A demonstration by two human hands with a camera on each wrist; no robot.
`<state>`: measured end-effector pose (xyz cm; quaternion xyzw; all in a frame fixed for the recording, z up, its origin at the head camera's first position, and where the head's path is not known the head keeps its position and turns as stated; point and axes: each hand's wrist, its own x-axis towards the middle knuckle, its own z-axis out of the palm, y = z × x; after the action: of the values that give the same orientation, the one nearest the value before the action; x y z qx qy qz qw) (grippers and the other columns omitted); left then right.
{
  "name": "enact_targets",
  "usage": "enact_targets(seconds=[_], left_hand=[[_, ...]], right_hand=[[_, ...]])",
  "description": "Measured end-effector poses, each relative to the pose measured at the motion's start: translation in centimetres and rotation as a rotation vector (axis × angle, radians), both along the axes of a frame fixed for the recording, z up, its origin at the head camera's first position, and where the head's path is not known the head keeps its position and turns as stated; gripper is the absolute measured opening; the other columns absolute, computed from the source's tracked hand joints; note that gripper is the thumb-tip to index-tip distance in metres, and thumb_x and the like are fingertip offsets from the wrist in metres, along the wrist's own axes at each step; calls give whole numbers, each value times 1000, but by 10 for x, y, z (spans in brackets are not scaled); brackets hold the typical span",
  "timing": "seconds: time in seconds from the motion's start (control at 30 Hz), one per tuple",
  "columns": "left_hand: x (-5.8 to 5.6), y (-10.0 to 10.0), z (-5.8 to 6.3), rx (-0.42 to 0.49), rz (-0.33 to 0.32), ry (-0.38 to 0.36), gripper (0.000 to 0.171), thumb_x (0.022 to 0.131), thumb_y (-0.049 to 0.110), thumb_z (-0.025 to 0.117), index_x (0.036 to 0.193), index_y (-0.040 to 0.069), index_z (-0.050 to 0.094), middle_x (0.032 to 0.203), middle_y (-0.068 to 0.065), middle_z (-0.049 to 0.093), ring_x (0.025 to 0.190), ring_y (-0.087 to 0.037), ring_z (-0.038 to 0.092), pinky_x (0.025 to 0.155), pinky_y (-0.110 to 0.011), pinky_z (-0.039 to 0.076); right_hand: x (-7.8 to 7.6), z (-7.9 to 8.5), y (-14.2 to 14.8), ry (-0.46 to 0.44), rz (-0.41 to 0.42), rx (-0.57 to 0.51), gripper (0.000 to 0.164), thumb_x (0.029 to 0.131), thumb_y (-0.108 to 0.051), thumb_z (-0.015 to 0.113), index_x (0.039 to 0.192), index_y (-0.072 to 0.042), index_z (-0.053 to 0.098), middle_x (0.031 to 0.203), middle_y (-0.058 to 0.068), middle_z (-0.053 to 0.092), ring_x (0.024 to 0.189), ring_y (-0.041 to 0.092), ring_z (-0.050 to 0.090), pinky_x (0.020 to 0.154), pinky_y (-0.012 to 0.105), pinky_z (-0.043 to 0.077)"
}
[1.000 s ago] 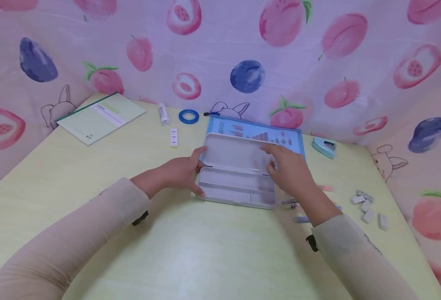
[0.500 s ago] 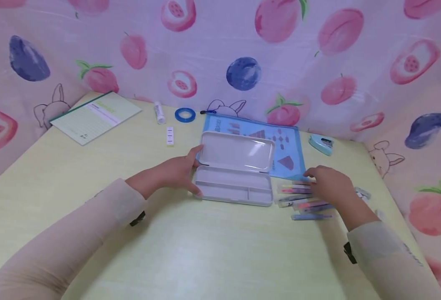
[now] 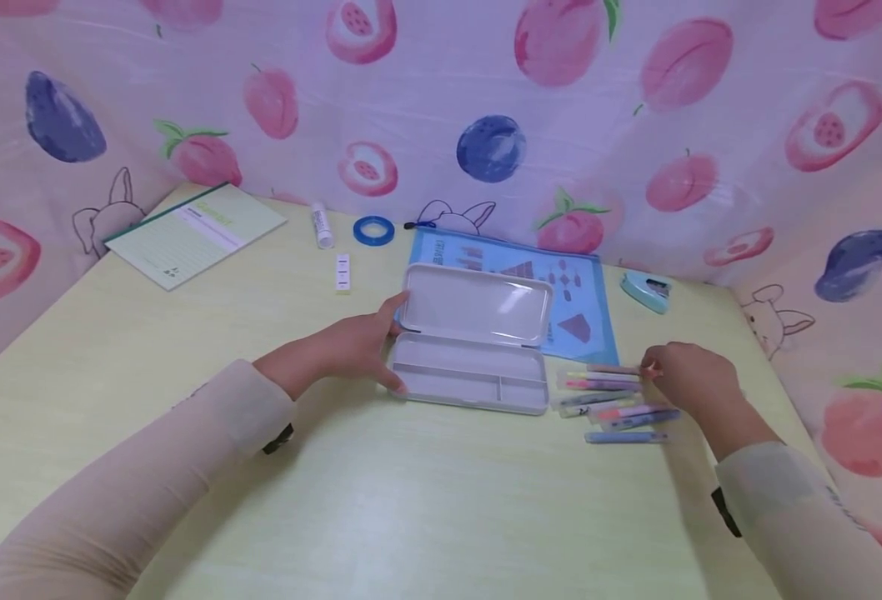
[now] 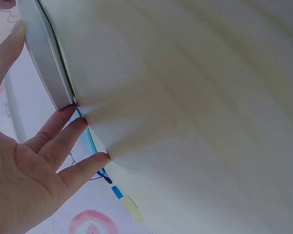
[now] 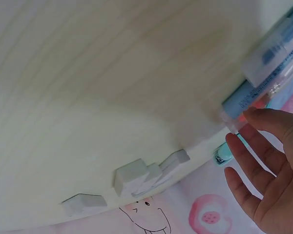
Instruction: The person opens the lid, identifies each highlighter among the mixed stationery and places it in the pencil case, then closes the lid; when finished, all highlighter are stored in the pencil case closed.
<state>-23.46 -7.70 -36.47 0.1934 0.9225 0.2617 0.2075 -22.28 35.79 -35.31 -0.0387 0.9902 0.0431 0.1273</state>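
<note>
A pale grey pencil case [image 3: 471,372] lies unfolded on the table, its lid tipped back and its divided tray bare. My left hand [image 3: 347,354] rests at its left end, thumb on the front corner and fingers spread toward the lid; in the left wrist view those fingers [image 4: 63,139] are nearly straight, tips at the case and tabletop. Right of the case lie several markers [image 3: 621,410] with clear caps. My right hand [image 3: 692,379] pinches the right end of an orange-tipped marker [image 5: 258,104] between thumb and index finger, the other fingers loose.
A blue zip pouch [image 3: 583,325] lies partly under the lid. Behind are a stapler [image 3: 645,292], a blue tape roll [image 3: 373,231], a glue stick [image 3: 323,227], a small white strip [image 3: 343,273] and a notebook [image 3: 197,236]. White eraser-like blocks [image 5: 132,178] sit near the right edge.
My right hand has left the case's lid, moved right past the markers, and now pinches one at its right end. My left hand stays at the case.
</note>
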Motion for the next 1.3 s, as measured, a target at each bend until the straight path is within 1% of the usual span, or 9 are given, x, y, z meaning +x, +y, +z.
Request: enact_targets(seconds=[0.27, 0.4, 0.57, 0.83, 1.0, 1.1, 1.2, 1.23, 1.3], left_hand=[[-1, 0, -2, 1, -5, 13, 128, 57, 45, 81, 144, 19, -9, 130, -3, 46, 113, -17, 44, 98, -36, 36], [-1, 1, -1, 2, -11, 9, 129, 57, 45, 81, 144, 19, -9, 131, -3, 46, 115, -17, 44, 99, -37, 35], [-1, 1, 0, -15, -10, 6, 128, 57, 46, 81, 144, 19, -10, 132, -3, 45, 116, -17, 43, 100, -37, 35], [-1, 0, 1, -21, 3, -3, 129, 56, 47, 81, 144, 20, -10, 132, -3, 44, 115, -16, 43, 100, -36, 35], [-2, -1, 0, -20, 15, -8, 129, 56, 47, 81, 144, 22, -10, 132, -2, 44, 114, -16, 43, 100, -37, 35], [-1, -1, 0, -15, 11, -8, 128, 57, 46, 81, 144, 21, -10, 133, -3, 43, 115, -17, 43, 100, -37, 35], [0, -1, 1, -14, 8, -9, 127, 58, 45, 81, 144, 20, -10, 133, -4, 43, 116, -18, 42, 100, -38, 35], [0, -1, 2, -13, 7, -11, 127, 58, 45, 81, 144, 20, -10, 134, -4, 43, 116, -18, 42, 100, -39, 34], [1, -1, 3, -17, 10, -13, 126, 58, 44, 81, 144, 20, -9, 134, -4, 43, 116, -18, 42, 100, -38, 34]], right_hand=[[1, -5, 5, 58, 15, 35, 14, 82, -17, 64, 95, -12, 66, 90, 8, 64, 80, 26, 55, 62, 47, 47], [3, -3, 3, 76, 19, 30, 15, 81, -15, 64, 95, -11, 65, 90, 9, 63, 78, 26, 55, 59, 45, 47], [7, 5, -10, 132, 72, 12, 18, 80, -15, 67, 98, -12, 64, 91, 8, 61, 81, 26, 56, 61, 45, 48], [10, 20, -73, 239, 235, -21, 19, 79, -17, 68, 99, -18, 65, 92, 2, 61, 77, 21, 58, 55, 36, 48], [10, 21, -118, 242, 307, -32, 20, 79, -21, 68, 99, -21, 65, 94, -1, 63, 78, 18, 59, 54, 31, 48], [9, 19, -141, 219, 330, -40, 21, 80, -24, 69, 100, -22, 65, 93, -1, 63, 78, 19, 59, 61, 33, 49], [7, 18, -161, 191, 343, -44, 21, 79, -26, 69, 100, -24, 65, 92, -3, 62, 80, 19, 59, 70, 41, 49], [7, 17, -166, 184, 350, -39, 20, 80, -26, 69, 99, -24, 65, 91, -3, 62, 80, 18, 59, 71, 45, 48], [5, 16, -177, 182, 370, -29, 19, 79, -26, 69, 98, -24, 67, 88, -4, 62, 80, 17, 59, 70, 47, 48]])
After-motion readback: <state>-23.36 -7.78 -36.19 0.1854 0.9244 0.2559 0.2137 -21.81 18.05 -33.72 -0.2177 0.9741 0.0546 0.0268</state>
